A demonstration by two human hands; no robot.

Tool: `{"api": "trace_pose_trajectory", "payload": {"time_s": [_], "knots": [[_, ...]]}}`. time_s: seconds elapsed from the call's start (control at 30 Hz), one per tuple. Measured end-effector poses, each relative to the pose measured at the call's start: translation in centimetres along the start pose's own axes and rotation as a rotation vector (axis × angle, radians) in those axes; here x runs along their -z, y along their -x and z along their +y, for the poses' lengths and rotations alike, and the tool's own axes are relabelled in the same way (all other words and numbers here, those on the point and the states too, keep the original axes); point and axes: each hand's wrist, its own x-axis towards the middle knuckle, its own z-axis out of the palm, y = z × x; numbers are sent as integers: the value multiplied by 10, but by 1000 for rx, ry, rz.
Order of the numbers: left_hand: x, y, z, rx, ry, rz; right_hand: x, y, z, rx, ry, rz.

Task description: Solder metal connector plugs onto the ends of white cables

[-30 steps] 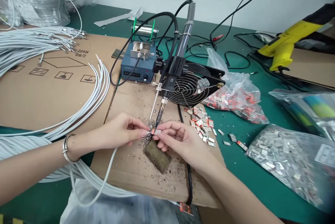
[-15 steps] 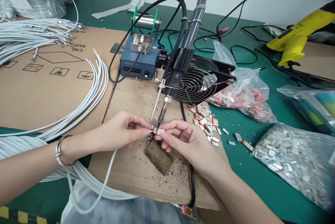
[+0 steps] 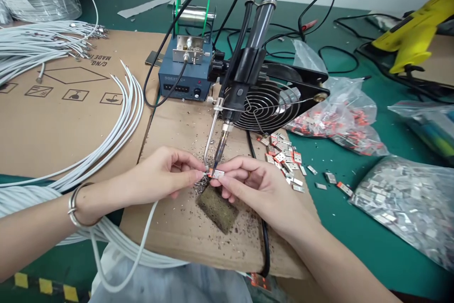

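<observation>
My left hand (image 3: 177,173) pinches the end of a white cable (image 3: 147,229), which loops down below the wrist. Between the thumb and fingers of my right hand (image 3: 248,185) is a small USB connector (image 3: 217,174), silver with an orange part. The cable end and the connector meet under the tip of a soldering iron (image 3: 220,149), clamped in a stand. A thin bent solder feed tube (image 3: 209,142) ends beside that tip. Just beneath the hands lies a worn brown sponge (image 3: 217,211) with dark crumbs about it. My fingers partly hide the joint.
A blue solder feeder (image 3: 182,81) carrying a solder spool stands behind, beside a black fan (image 3: 269,109). Loose connectors (image 3: 283,156) and a bag of metal shells (image 3: 407,203) lie right. White cables (image 3: 120,137) spread over cardboard (image 3: 71,137) at left.
The view has shifted slightly, so the bench items sit a little differently in the frame. Both hands keep their hold on the cable and connector at the iron's tip.
</observation>
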Motion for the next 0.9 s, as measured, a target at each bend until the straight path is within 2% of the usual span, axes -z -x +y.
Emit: {"api": "trace_pose_trajectory", "payload": {"time_s": [0.4, 0.9], "knots": [[-3, 2, 4, 32, 45, 26, 1, 1, 0, 19, -30, -34], [-2, 1, 4, 16, 40, 31, 1, 1, -2, 30, 35, -19]]}}
